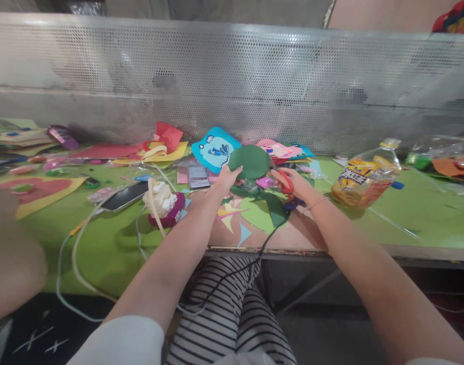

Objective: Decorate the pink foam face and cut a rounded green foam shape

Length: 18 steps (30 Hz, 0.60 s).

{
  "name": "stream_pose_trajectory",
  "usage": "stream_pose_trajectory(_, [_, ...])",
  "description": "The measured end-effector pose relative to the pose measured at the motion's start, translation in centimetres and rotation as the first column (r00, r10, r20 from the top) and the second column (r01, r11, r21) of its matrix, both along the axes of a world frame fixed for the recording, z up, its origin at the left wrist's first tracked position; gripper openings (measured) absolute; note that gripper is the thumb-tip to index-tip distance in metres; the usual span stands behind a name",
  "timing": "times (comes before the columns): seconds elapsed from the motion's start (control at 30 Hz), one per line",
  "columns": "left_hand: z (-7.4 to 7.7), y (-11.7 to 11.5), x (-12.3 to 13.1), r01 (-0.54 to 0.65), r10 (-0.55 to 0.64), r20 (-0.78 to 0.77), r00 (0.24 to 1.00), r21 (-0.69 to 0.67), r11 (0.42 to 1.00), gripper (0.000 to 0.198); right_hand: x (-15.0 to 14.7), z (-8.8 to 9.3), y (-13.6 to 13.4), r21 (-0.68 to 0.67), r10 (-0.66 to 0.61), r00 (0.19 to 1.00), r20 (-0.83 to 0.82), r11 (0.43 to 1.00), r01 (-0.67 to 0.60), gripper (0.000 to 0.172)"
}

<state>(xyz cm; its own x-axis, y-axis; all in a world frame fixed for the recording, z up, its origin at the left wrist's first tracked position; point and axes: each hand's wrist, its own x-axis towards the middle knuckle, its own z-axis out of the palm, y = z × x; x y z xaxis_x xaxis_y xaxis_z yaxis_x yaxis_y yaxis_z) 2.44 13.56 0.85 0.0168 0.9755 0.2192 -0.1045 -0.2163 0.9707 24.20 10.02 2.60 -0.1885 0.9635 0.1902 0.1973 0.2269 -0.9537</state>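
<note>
Pinched by its left edge, a round dark green paper piece (pixel 249 161) is held up by my left hand (pixel 229 178). My right hand (pixel 295 184) is closed around red-handled scissors (pixel 285 181) beside the paper's right edge; their blades are hard to make out. Behind the green piece lie a blue paper cutout with drawn lines (pixel 211 150) and a pink cutout (pixel 279 149). Below my hands are a light green paper piece (pixel 259 213) and yellow and blue paper scraps (pixel 244 234).
A phone (pixel 125 196) and a cream-and-purple object (pixel 164 203) with cables sit left. At right stands a drink bottle (pixel 364 177). A perforated metal panel (pixel 232 81) runs along the back. Another person's arm (pixel 15 253) shows at far left.
</note>
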Motion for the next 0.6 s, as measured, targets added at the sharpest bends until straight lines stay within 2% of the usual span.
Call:
stream_pose_trajectory(0.27, [-0.06, 0.1, 0.03, -0.004, 0.005, 0.05, 0.999, -0.024, 1.0, 0.038, 0.29, -0.12, 0.27, -0.004, 0.035, 0.994, -0.105, 0.999, -0.036, 0.033])
stream_pose_trajectory(0.6, [0.02, -0.28, 0.15, 0.02, -0.02, 0.022, 1.0, -0.005, 1.0, 0.034, 0.32, -0.05, 0.12, 0.001, 0.053, 0.997, -0.054, 0.999, -0.053, 0.034])
